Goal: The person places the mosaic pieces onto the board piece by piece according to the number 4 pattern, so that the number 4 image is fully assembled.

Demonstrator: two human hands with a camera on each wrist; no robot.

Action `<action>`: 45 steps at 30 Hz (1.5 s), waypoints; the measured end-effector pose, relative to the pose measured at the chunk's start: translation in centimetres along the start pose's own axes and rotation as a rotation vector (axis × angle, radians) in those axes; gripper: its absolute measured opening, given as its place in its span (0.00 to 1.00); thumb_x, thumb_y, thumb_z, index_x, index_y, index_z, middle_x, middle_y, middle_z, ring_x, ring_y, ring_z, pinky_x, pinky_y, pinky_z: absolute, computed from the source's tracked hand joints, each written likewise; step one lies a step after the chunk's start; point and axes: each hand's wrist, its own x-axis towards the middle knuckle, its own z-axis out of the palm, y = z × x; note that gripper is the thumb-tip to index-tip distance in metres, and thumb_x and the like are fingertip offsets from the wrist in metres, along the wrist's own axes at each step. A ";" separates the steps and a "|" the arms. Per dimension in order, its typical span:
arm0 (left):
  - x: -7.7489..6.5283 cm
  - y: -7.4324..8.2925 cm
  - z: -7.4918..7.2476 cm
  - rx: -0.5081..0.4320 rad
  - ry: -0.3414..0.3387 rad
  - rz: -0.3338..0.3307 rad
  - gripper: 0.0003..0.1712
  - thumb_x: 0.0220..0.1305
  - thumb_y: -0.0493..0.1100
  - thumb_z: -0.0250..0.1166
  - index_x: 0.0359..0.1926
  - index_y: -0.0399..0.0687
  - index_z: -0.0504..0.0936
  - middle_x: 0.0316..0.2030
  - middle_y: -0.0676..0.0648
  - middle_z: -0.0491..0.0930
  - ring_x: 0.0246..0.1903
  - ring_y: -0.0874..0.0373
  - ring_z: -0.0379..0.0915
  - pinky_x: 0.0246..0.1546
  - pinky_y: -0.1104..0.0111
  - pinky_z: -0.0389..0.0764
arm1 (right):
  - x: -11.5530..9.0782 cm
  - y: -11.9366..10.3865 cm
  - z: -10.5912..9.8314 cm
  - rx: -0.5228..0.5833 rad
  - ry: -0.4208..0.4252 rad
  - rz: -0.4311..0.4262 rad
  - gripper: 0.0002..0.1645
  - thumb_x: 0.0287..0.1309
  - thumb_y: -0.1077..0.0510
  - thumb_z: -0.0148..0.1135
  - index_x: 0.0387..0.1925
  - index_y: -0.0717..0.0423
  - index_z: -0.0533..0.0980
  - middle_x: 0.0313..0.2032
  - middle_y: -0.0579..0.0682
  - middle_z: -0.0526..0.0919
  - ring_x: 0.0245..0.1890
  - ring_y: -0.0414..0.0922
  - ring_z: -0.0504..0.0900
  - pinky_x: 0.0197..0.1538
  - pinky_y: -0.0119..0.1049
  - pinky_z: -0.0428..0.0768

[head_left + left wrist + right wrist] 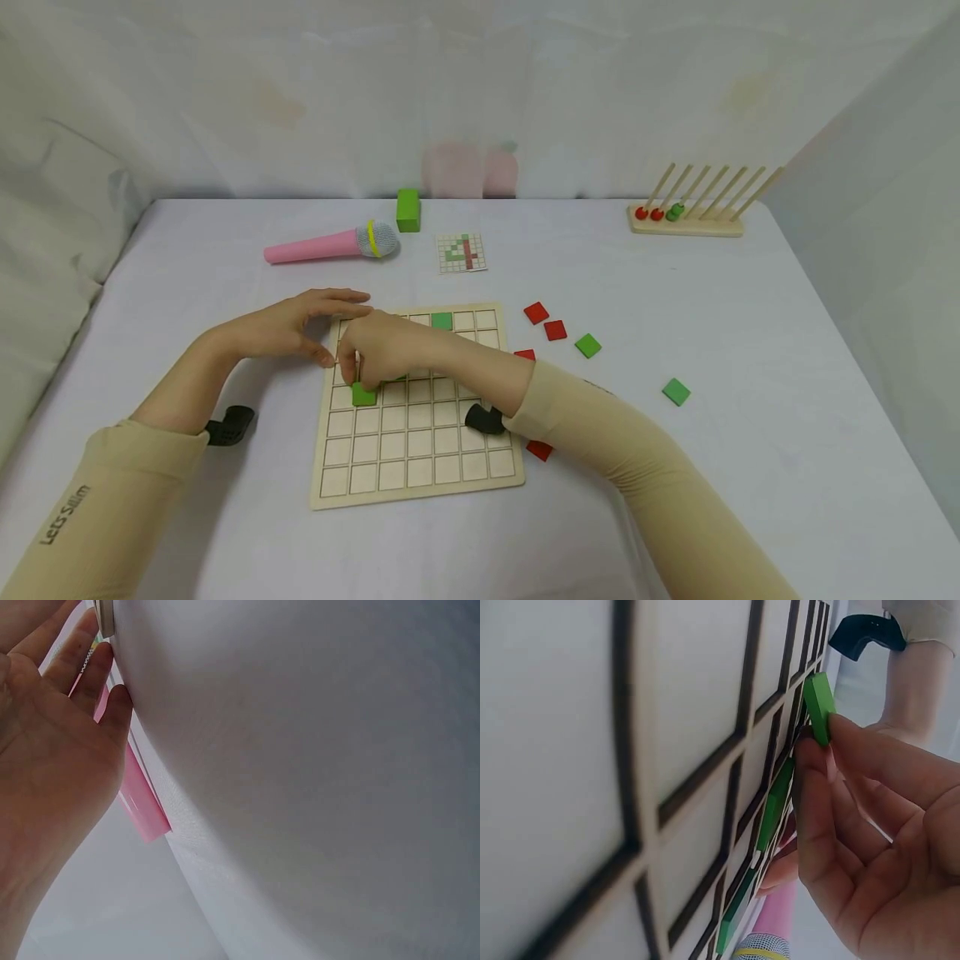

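Observation:
My right hand pinches a green square tile between thumb and fingers, over the left part of the gridded wooden board. In the right wrist view the tile is tilted, its lower end close to the grid. Two more green tiles lie in the grid there, the nearer one close to the fingertips. Another green tile sits in the board's top row. My left hand is beside the board's upper left edge, fingers extended and holding nothing. The right hand and forearm hide part of the board.
Several loose red tiles and green tiles lie right of the board. Behind it are a printed pattern card, a pink toy microphone and a green block. A peg stand with beads stands at back right.

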 end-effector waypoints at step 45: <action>0.0 0.0 0.1 0.020 0.001 -0.007 0.42 0.44 0.44 0.73 0.63 0.64 0.68 0.70 0.51 0.56 0.71 0.46 0.44 0.65 0.45 0.48 | -0.3 -0.5 0.2 -0.063 0.004 0.036 0.09 0.45 0.63 0.67 0.28 0.45 0.82 0.31 0.36 0.82 0.38 0.34 0.77 0.41 0.26 0.75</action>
